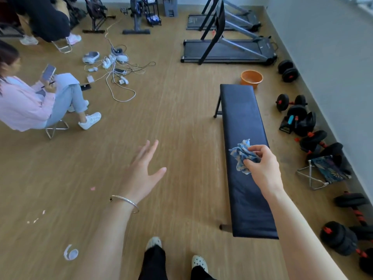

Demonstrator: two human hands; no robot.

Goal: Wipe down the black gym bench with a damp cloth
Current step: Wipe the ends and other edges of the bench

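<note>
Wiping has not begun: the right hand (262,164) pinches a crumpled blue cloth (242,155) in its fingertips above the middle of the black gym bench (245,110), which runs from 5 o'clock toward 1 o'clock. Better to lower the cloth, flatten it under the palm and stroke lengthwise end to end. That arm reaches forward, wrist bent down. The left hand (141,172) hangs empty, fingers spread, over the floor at 7 o'clock.

The right hand (262,164) covers part of the crumpled cloth (242,156). At the lower right edge, a dumbbell (366,263) is cut off; whether the cloth is damp cannot be told.
</note>
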